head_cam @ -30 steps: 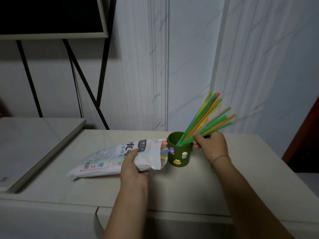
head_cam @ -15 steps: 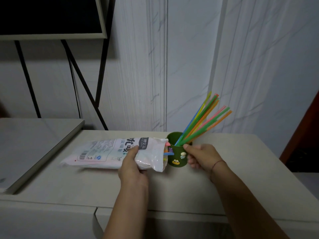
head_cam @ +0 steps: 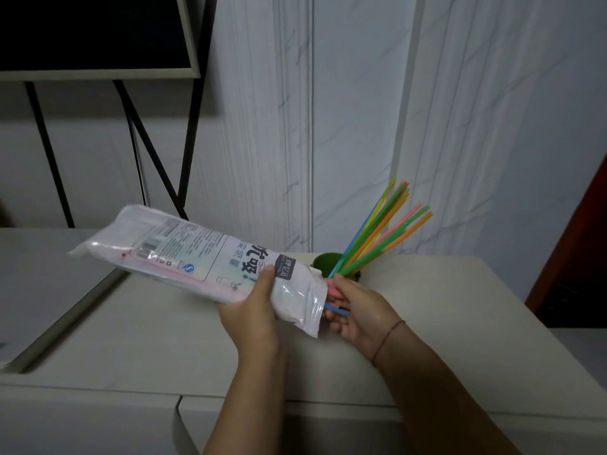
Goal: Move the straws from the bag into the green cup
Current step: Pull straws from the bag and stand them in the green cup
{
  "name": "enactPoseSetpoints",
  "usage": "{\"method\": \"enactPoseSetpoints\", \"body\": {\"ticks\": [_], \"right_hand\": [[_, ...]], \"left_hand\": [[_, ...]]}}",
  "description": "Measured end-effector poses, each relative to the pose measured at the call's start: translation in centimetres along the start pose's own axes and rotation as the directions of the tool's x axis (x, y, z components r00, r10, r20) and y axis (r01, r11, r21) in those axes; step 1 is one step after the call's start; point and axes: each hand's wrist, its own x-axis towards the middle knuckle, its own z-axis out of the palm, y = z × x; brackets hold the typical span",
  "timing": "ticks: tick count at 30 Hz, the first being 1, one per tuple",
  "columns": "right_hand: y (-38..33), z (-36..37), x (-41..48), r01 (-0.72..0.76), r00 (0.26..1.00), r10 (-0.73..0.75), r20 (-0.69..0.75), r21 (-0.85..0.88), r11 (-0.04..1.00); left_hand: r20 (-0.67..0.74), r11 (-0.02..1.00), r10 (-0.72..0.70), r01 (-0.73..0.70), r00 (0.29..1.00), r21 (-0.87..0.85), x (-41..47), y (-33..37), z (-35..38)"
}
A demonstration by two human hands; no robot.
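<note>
My left hand (head_cam: pixel 253 310) grips the white printed straw bag (head_cam: pixel 197 257) near its open end and holds it lifted off the table, closed end tilted up to the left. Pink and blue straw ends (head_cam: pixel 335 302) stick out of the bag's mouth, and my right hand (head_cam: pixel 358 313) closes its fingers on them. Behind the bag and hands stands the green cup (head_cam: pixel 325 261), mostly hidden, with several coloured straws (head_cam: pixel 384 231) fanning out of it up to the right.
The white table (head_cam: pixel 443 323) has its front edge close to me. A lower grey surface (head_cam: pixel 39 290) adjoins it on the left. A dark framed panel on black metal legs (head_cam: pixel 144 152) stands at the back left. A dark red edge (head_cam: pixel 574 241) is at the far right.
My left hand has lifted the bag off the table and tilted its closed end up. My right hand left the cup's straws and came down to the straw ends at the bag's mouth.
</note>
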Motion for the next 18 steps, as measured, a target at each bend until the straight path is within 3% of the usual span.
{"method": "enactPoseSetpoints", "body": {"ticks": [3,8,11,15,18], "right_hand": [[0.0,0.1,0.0,0.150,0.989,-0.150,0.019,0.004,0.989],[-0.8,-0.9,0.0,0.342,0.929,-0.359,-0.086,-0.164,0.925],[-1.9,-2.0,-0.4,0.431,0.884,-0.452,-0.119,-0.168,0.887],[-2.9,-3.3,-0.7,0.484,0.855,-0.493,-0.163,-0.093,0.870],[-2.6,-3.3,-0.6,0.431,0.892,-0.433,-0.132,-0.041,0.901]], "left_hand": [[-0.041,0.993,-0.099,0.096,0.994,-0.075,0.4,-0.1,-0.1],[-0.032,0.935,-0.294,0.280,0.955,-0.218,1.4,-0.1,-0.9],[-0.010,0.903,-0.361,0.346,0.933,-0.255,2.0,0.0,-1.1],[0.028,0.878,-0.412,0.405,0.911,-0.257,2.5,-0.3,-1.2],[0.042,0.866,-0.448,0.445,0.893,-0.226,2.4,-0.8,-1.1]]}}
